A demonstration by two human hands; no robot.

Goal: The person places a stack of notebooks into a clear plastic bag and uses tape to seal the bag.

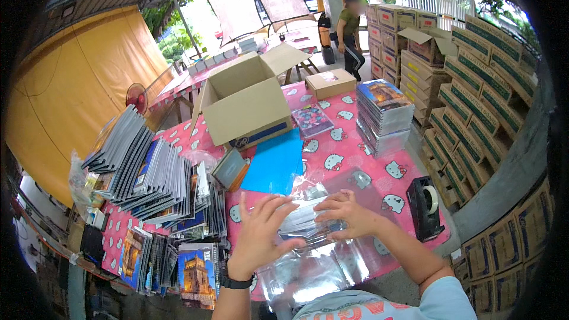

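Observation:
In front of me at the table's near edge lies a small stack of pale, glossy pieces [299, 220], partly wrapped in clear plastic; their exact kind is hard to make out. My left hand [264, 234] rests against its left side, fingers spread and thumb apart. On the right side my right hand [351, 216] lies over it with bent, parted fingers. Shiny clear plastic sleeves [320, 272] spread below my hands and hang toward my lap. Beyond the stack is a flat blue sheet [274, 163].
Rows of spiral notebooks [160, 178] fill the left side. An open carton [246, 121] stands behind the blue sheet. A notebook stack [384, 118] is at the far right, a black tape dispenser [424, 208] nearer. Stacked cartons [480, 95] line the right; a person [349, 35] walks beyond.

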